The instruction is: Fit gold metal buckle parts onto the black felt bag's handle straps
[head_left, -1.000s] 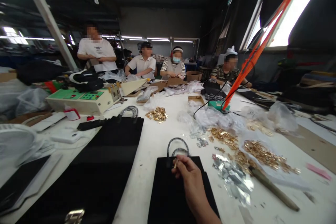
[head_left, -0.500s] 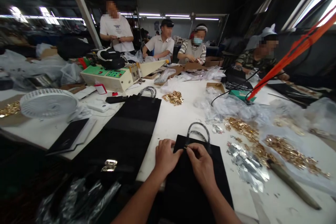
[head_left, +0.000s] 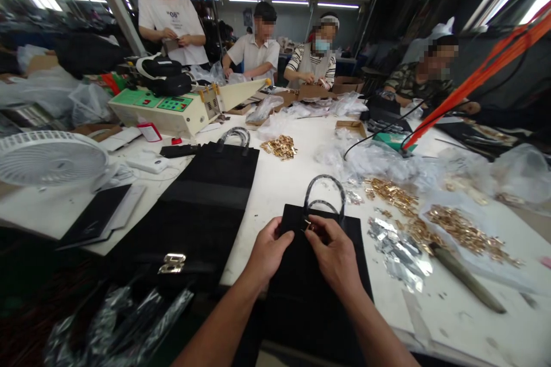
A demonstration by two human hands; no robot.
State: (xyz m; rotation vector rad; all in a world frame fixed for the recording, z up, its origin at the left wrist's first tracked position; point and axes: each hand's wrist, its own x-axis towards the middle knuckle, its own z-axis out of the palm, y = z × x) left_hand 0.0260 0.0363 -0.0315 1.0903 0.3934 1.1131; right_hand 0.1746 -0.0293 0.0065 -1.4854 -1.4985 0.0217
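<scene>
A black handbag (head_left: pixel 299 292) with two looped handles (head_left: pixel 326 179) lies at the table edge in front of me. My left hand (head_left: pixel 270 249) is closed on the bag's upper left edge, its thumb over the front. My right hand (head_left: pixel 334 249) pinches a small gold metal fitting (head_left: pixel 307 225) between thumb and fingers, just over the front below the handle's left base. The fingers partly cover the fitting, so its exact shape cannot be made out.
Left of the bag are black bag pieces (head_left: pixel 202 200) with a gold clasp (head_left: pixel 172 264), and a white fan (head_left: pixel 51 157). To the right lie silver plates (head_left: pixel 400 252), gold fittings (head_left: pixel 467 229) and a dark stick-like tool (head_left: pixel 467 278). Co-workers sit and stand across the table.
My right hand has lifted the gold fitting slightly and tilted it off the bag front. My left thumb has drawn back left, away from the fitting. The camera view has shifted a little.
</scene>
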